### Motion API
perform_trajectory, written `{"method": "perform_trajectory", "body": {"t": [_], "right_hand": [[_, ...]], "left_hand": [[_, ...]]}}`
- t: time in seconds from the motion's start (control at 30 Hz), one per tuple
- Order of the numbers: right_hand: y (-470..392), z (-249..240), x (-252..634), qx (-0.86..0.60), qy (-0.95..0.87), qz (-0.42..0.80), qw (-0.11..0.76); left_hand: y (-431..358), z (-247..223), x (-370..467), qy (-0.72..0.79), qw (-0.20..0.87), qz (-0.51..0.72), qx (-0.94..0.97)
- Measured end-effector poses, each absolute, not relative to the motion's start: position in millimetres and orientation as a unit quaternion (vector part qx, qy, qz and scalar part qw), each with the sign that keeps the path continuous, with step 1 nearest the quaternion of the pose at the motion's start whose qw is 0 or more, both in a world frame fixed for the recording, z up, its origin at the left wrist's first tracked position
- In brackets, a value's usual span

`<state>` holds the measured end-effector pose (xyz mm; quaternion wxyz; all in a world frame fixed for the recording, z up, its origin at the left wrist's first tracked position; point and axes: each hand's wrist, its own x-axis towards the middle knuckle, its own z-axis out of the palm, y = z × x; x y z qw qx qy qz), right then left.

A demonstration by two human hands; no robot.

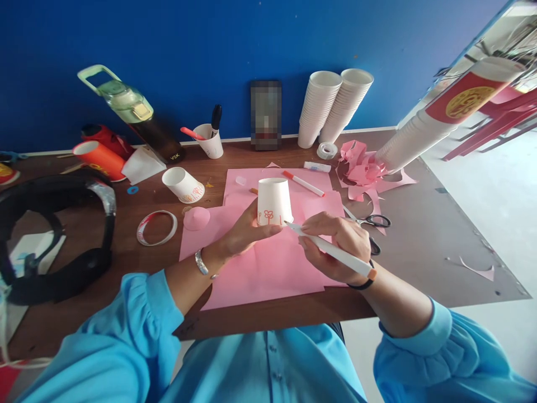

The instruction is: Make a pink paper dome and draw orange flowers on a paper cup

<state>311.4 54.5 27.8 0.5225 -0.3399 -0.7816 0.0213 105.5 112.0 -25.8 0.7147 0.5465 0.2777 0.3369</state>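
Observation:
A white paper cup (273,197) with an orange flower drawn low on its side is held by my left hand (247,232), the thumb along its lower edge. My right hand (338,246) grips a white marker (335,252) with an orange end, its tip touching or very near the cup's lower right side. Pink paper sheets (260,274) lie beneath both hands. An orange-capped marker (304,183) rests on the pink paper behind the cup. To the left, another white cup (178,182) with orange drawings lies tilted on the table.
Stacked cups (316,103) stand at the back beside a phone (265,117). Scissors (377,220), pink scraps (361,165) and a long cup stack (419,140) are at right. Leftward are a bottle (146,120), a pen cup (211,146), a tape ring (156,243) and a black headset (98,263).

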Motion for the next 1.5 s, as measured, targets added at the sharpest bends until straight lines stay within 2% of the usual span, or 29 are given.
{"method": "perform_trajectory", "body": {"t": [0.2, 1.07, 1.5], "right_hand": [[58.3, 23.3, 311.1, -0.342, -0.790, -0.028, 0.509], [60.0, 20.9, 310.8, -0.354, -0.788, -0.025, 0.504], [60.4, 21.3, 310.1, -0.353, -0.786, -0.033, 0.507]], "left_hand": [[111.5, -28.5, 105.0, 0.289, 0.713, 0.330, 0.547], [108.9, -15.6, 110.1, 0.308, 0.702, 0.330, 0.551], [110.3, -23.8, 108.0, 0.311, 0.697, 0.332, 0.554]]}}
